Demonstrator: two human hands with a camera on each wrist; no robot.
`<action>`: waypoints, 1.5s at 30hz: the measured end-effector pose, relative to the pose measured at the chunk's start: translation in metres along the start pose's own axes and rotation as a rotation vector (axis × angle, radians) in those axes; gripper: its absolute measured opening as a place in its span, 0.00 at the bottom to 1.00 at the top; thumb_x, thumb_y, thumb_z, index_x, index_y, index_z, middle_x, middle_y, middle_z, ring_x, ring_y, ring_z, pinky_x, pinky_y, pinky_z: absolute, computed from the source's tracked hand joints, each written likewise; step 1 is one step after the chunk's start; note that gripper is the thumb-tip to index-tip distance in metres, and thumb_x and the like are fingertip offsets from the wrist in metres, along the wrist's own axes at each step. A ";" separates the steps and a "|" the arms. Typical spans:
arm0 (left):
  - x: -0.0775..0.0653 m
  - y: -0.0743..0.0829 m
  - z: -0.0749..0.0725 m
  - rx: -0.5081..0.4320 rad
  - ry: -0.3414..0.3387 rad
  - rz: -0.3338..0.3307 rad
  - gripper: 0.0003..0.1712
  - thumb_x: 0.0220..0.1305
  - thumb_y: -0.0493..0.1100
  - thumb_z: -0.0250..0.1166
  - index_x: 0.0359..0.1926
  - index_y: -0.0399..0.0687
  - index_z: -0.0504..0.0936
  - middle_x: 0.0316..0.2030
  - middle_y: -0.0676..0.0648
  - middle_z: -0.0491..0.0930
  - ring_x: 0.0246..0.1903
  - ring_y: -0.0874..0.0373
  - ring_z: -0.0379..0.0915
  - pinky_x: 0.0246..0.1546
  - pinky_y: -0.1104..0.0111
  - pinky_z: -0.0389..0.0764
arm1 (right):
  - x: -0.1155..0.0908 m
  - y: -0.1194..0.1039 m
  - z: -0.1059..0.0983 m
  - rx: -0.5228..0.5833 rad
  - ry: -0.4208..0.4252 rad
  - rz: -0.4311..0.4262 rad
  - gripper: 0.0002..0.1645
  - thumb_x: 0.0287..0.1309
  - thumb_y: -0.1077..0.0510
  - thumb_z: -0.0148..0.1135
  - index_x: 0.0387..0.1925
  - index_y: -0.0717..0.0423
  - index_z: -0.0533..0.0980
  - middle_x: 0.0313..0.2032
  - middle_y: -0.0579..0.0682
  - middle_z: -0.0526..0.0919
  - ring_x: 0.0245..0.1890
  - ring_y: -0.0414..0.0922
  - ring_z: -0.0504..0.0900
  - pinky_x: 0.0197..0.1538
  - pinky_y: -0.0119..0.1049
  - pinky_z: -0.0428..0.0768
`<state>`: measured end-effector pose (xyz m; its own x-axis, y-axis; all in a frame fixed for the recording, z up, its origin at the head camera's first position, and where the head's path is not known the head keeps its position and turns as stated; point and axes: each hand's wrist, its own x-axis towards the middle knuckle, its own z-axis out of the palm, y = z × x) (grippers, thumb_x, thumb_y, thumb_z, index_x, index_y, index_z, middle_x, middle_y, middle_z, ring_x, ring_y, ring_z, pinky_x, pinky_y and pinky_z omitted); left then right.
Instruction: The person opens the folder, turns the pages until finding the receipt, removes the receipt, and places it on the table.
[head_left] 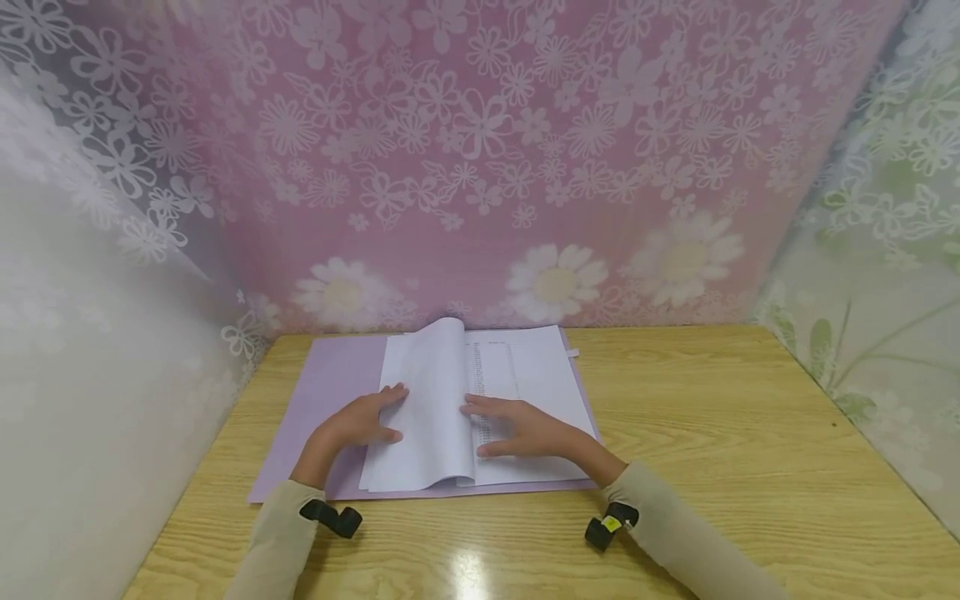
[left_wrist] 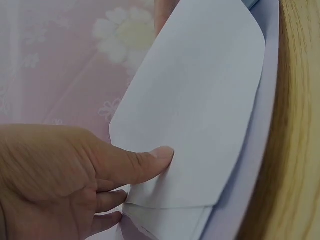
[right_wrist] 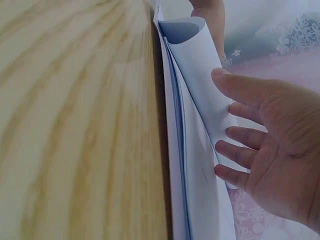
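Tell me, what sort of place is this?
Perhaps a small indoor desk corner or booth: flower-patterned coverings stand at the back and both sides of a wood-grain tabletop, where an open lilac folder lies with papers on it.

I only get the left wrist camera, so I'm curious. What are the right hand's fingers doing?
Observer: The right hand has its fingers spread beside the curled paper.
Operator: Is there writing on the page by that hand?
Observer: Yes, the right-hand page has small print, too tiny for me to read.
Operator: Does anything stick out of the folder?
Observer: A little pale tab pokes past the purple folder's right edge.
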<state>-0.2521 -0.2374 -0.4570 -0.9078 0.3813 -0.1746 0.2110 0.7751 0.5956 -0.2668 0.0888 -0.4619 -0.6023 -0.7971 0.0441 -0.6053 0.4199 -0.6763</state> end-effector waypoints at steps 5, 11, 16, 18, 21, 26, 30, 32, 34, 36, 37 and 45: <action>0.002 -0.004 0.002 0.002 -0.002 -0.010 0.46 0.62 0.38 0.72 0.77 0.36 0.60 0.78 0.34 0.55 0.78 0.35 0.47 0.76 0.42 0.56 | 0.001 -0.001 -0.002 -0.033 -0.015 0.004 0.41 0.62 0.46 0.71 0.74 0.48 0.68 0.78 0.49 0.62 0.78 0.52 0.60 0.77 0.54 0.64; 0.003 -0.006 0.003 -0.005 -0.011 -0.007 0.45 0.63 0.38 0.72 0.77 0.37 0.61 0.78 0.35 0.54 0.78 0.35 0.46 0.76 0.42 0.55 | 0.004 0.000 -0.006 -0.063 -0.050 0.002 0.41 0.63 0.44 0.70 0.74 0.46 0.68 0.78 0.49 0.61 0.79 0.51 0.59 0.77 0.52 0.64; 0.002 -0.004 0.002 -0.003 -0.013 -0.012 0.45 0.62 0.38 0.72 0.76 0.36 0.61 0.78 0.35 0.54 0.78 0.36 0.46 0.76 0.42 0.55 | 0.006 -0.001 -0.016 -0.082 -0.081 -0.007 0.41 0.64 0.45 0.69 0.75 0.47 0.67 0.78 0.50 0.61 0.79 0.51 0.59 0.77 0.52 0.64; 0.003 -0.005 0.002 -0.004 -0.014 -0.016 0.46 0.62 0.38 0.72 0.77 0.37 0.61 0.78 0.35 0.54 0.79 0.36 0.46 0.76 0.43 0.55 | 0.007 -0.001 -0.023 -0.084 -0.079 -0.004 0.41 0.64 0.45 0.69 0.75 0.47 0.66 0.78 0.50 0.62 0.79 0.51 0.60 0.77 0.53 0.65; 0.003 -0.005 0.002 -0.010 -0.015 -0.021 0.46 0.62 0.38 0.73 0.77 0.37 0.61 0.78 0.36 0.53 0.79 0.36 0.46 0.77 0.43 0.55 | 0.010 0.002 -0.037 -0.075 -0.054 0.031 0.42 0.65 0.45 0.68 0.76 0.47 0.65 0.78 0.49 0.62 0.79 0.51 0.59 0.77 0.54 0.65; 0.003 -0.006 0.001 -0.015 -0.013 -0.012 0.45 0.62 0.38 0.72 0.76 0.37 0.61 0.78 0.35 0.53 0.78 0.36 0.46 0.77 0.43 0.54 | 0.013 0.018 -0.069 -0.092 0.049 0.117 0.43 0.66 0.45 0.67 0.77 0.48 0.62 0.77 0.51 0.64 0.77 0.55 0.63 0.74 0.58 0.67; 0.003 -0.006 0.002 -0.002 -0.010 -0.007 0.45 0.62 0.38 0.72 0.76 0.37 0.62 0.78 0.35 0.54 0.78 0.36 0.47 0.77 0.43 0.55 | 0.013 0.040 -0.094 -0.078 0.125 0.165 0.45 0.67 0.47 0.66 0.78 0.53 0.60 0.77 0.57 0.63 0.75 0.61 0.64 0.72 0.62 0.68; 0.003 -0.006 0.002 -0.003 -0.009 -0.012 0.45 0.62 0.38 0.72 0.76 0.37 0.62 0.78 0.36 0.54 0.78 0.36 0.47 0.77 0.44 0.54 | 0.011 0.052 -0.104 -0.056 0.149 0.196 0.46 0.67 0.48 0.66 0.79 0.54 0.58 0.78 0.58 0.61 0.76 0.61 0.62 0.73 0.63 0.67; 0.002 -0.006 0.002 -0.006 -0.005 -0.013 0.45 0.62 0.38 0.72 0.76 0.37 0.62 0.78 0.36 0.54 0.78 0.36 0.47 0.77 0.43 0.54 | 0.009 0.065 -0.112 -0.050 0.171 0.217 0.47 0.67 0.49 0.67 0.79 0.56 0.56 0.78 0.60 0.59 0.77 0.62 0.61 0.73 0.63 0.66; 0.002 -0.005 0.002 -0.018 -0.004 -0.016 0.45 0.62 0.38 0.72 0.76 0.37 0.62 0.78 0.36 0.54 0.78 0.36 0.46 0.77 0.43 0.54 | 0.007 0.075 -0.118 -0.037 0.197 0.233 0.48 0.66 0.51 0.68 0.79 0.59 0.56 0.78 0.62 0.58 0.76 0.64 0.60 0.73 0.63 0.65; 0.002 -0.005 0.002 -0.021 -0.004 -0.017 0.45 0.62 0.38 0.72 0.76 0.37 0.62 0.78 0.36 0.54 0.78 0.36 0.46 0.77 0.43 0.53 | 0.006 0.080 -0.120 -0.033 0.211 0.238 0.48 0.65 0.52 0.68 0.78 0.60 0.56 0.78 0.63 0.58 0.76 0.65 0.60 0.74 0.64 0.65; 0.002 -0.003 0.003 -0.025 0.001 -0.038 0.45 0.62 0.37 0.72 0.76 0.38 0.63 0.78 0.37 0.54 0.79 0.37 0.47 0.77 0.44 0.54 | 0.005 0.110 -0.122 0.001 0.276 0.289 0.48 0.63 0.58 0.70 0.75 0.72 0.56 0.76 0.70 0.58 0.75 0.70 0.57 0.75 0.64 0.60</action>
<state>-0.2537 -0.2379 -0.4614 -0.9155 0.3509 -0.1966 0.1670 0.7762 0.6079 -0.3998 0.1839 -0.4461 -0.8650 -0.4995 0.0480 -0.3900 0.6089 -0.6908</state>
